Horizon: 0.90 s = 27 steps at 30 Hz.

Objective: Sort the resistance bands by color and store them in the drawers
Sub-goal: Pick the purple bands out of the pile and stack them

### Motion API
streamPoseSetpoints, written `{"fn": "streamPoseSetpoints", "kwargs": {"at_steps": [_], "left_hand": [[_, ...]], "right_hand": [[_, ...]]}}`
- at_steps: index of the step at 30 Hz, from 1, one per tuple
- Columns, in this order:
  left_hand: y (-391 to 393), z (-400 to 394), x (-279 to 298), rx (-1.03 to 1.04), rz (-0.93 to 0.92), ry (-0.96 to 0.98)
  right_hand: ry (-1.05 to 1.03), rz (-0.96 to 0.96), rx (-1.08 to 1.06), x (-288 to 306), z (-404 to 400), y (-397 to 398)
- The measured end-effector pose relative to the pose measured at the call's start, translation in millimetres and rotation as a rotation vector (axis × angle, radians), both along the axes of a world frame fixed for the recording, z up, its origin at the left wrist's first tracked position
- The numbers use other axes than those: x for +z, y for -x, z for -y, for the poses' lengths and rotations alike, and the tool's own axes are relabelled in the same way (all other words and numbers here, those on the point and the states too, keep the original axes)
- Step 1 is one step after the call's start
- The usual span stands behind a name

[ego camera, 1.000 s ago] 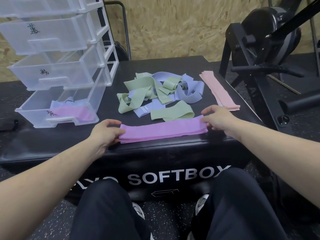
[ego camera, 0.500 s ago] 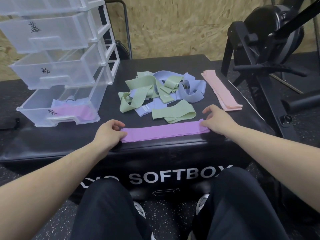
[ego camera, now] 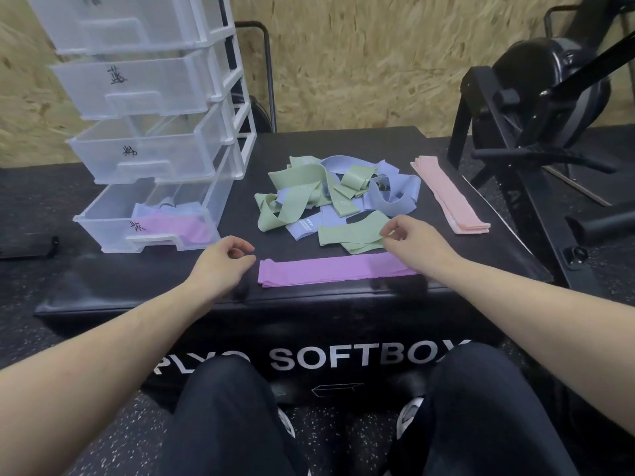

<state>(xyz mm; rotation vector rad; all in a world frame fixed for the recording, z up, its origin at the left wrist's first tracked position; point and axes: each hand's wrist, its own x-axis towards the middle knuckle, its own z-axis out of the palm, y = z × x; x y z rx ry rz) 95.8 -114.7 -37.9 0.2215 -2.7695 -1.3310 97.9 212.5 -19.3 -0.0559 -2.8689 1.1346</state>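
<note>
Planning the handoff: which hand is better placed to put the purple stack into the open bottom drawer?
Left, probably. The left hand sits between the purple stack and the bottom drawer; the right hand is at the far end, touching a green band.

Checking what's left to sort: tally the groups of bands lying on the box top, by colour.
Purple stack: 1
Pink stack: 1
Tangled green and blue heap: 1
Total: 3 groups; the bands within each cannot be counted singly.
</note>
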Motion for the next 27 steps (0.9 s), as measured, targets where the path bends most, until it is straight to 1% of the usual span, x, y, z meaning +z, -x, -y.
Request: {"fn": "streamPoseSetpoints", "kwargs": {"at_steps": [8,11,13,16,19,22,24,27], "left_hand": [[-1.2,45.2,23.1,0.015,-0.064,0.088],[9.4,65.6,36.7,0.026,-0.109,0.2],[19.8,78.4,47.5,0.058,-0.115,0.321],[37.6,94.8,60.0,0.067,-0.046,0.49],[54.2,106.2,67.7,0.008,0.036,0.573],[74.5,114.9,72.3,-0.067,0.14,0.628],[87.4,117.5,75.1,-0.113,0.223,0.625],[102.1,116.5,74.6,-0.129,0.327,0.624]], "right_hand": [[-0.032,0.003,0.171,19.0,64.3,7.3],[-0.047,-0.002,0.22,25.1,90.6,17.2],[-0.026,-0.006,0.26,27.0,107.4,25.7],[-0.044,-0.006,0.299,28.3,130.3,40.8],[-0.042,-0.013,0.324,26.4,151.5,59.6],[-0.025,-0.021,0.331,23.9,165.4,75.0],[-0.041,-0.03,0.336,21.7,170.6,83.5],[-0.046,-0.025,0.342,15.8,175.4,95.5]]}}
